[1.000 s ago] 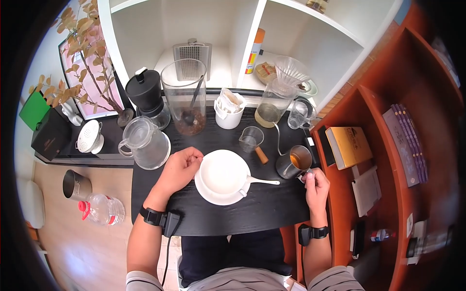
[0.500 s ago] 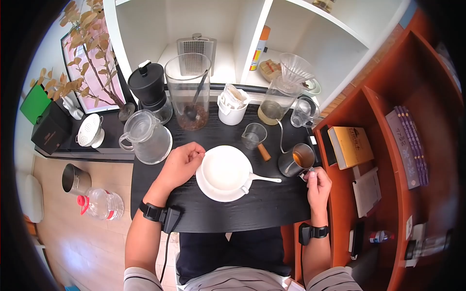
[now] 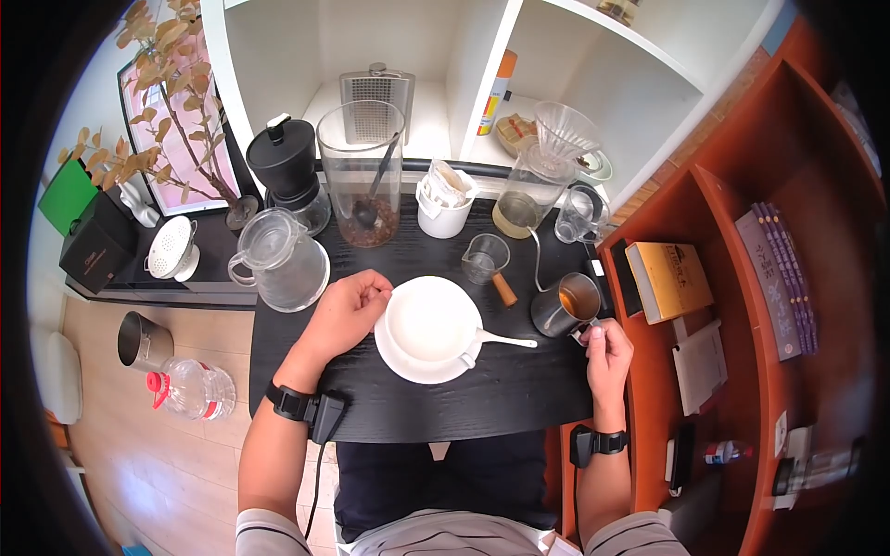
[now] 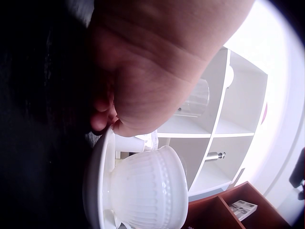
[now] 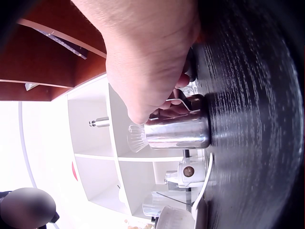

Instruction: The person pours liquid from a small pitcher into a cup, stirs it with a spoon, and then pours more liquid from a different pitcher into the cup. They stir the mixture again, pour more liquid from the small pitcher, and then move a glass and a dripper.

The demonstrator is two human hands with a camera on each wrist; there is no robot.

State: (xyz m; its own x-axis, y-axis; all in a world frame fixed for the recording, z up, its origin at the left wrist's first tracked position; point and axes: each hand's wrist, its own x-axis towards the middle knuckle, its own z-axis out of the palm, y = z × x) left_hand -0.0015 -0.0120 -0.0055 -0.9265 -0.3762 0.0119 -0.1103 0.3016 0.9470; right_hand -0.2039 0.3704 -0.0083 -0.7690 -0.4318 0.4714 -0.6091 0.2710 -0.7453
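Observation:
A white cup (image 3: 431, 320) sits on a white saucer (image 3: 419, 374) at the middle of the black table, with a white spoon (image 3: 508, 341) sticking out to the right. My left hand (image 3: 345, 315) pinches the saucer's left rim; the left wrist view shows thumb and fingers on that edge, beside the ribbed cup (image 4: 150, 191). On the right, my right hand (image 3: 608, 360) holds the handle of a steel gooseneck kettle (image 3: 553, 318) with brown liquid inside. In the right wrist view the kettle (image 5: 178, 133) stands upright on the tabletop, fingers at its handle.
Behind the cup stand a small wood-handled glass pitcher (image 3: 486, 258), a white cup with a drip bag (image 3: 443, 215) and a glass dripper set (image 3: 521, 199). A glass jug (image 3: 283, 264), coffee grinder (image 3: 281, 159) and tall glass (image 3: 362, 185) are at left. Wooden shelves (image 3: 663, 269) border the right.
The head view has shifted slightly, then settled. Both hands keep their holds, and the saucer, cup and kettle stay in place on the table.

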